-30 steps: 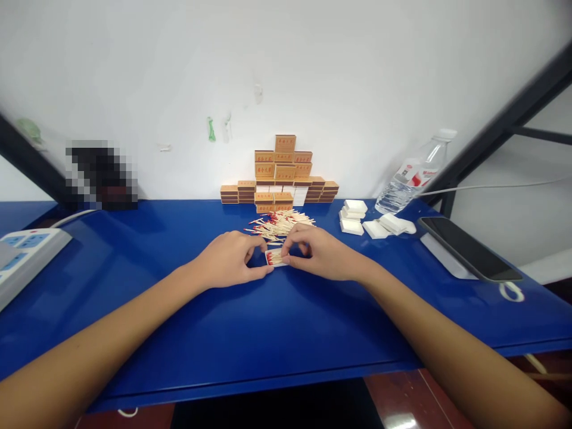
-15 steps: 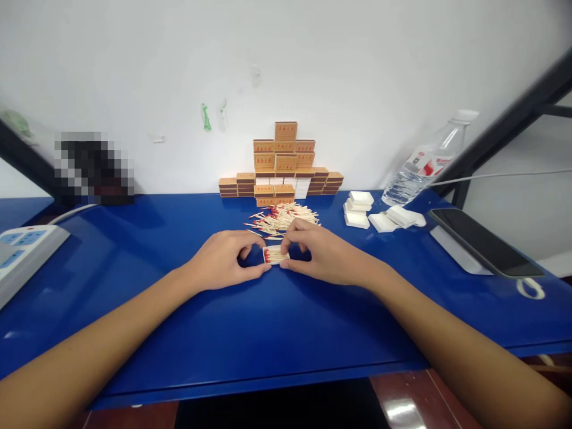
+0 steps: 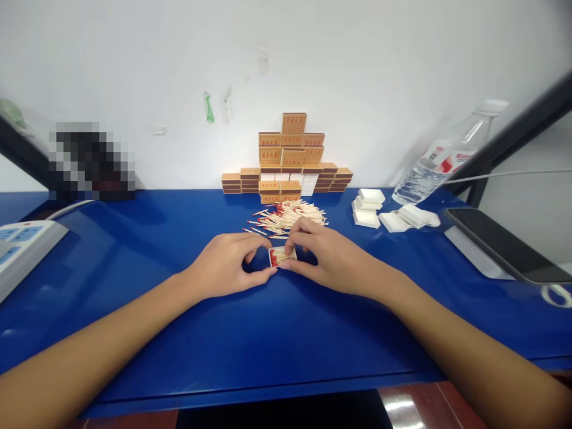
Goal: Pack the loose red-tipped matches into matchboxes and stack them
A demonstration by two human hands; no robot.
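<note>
A small white matchbox tray (image 3: 292, 252) holding red-headed matches (image 3: 277, 255) lies on the blue table between my hands. My left hand (image 3: 230, 262) pinches its left end, forefinger at the far wall and thumb at the near one. My right hand (image 3: 330, 256) is closed over the right part of the tray, its thumb by the near edge and its fingertips over the matches. Whether those fingertips also pinch some matches I cannot tell. Just beyond the tray spreads a heap of loose matches (image 3: 297, 215), most heads pointing left.
Stacked matchboxes (image 3: 292, 156) stand against the wall. To the right are several white trays (image 3: 367, 219), a tilted water bottle (image 3: 415, 179) and a phone (image 3: 504, 244) propped on a white block. A power strip (image 3: 33, 253) lies at the left edge.
The view has shifted slightly, so most things sit a little further right. My right fingertips have moved slightly over the matches in the tray; my left hand keeps its grip.
</note>
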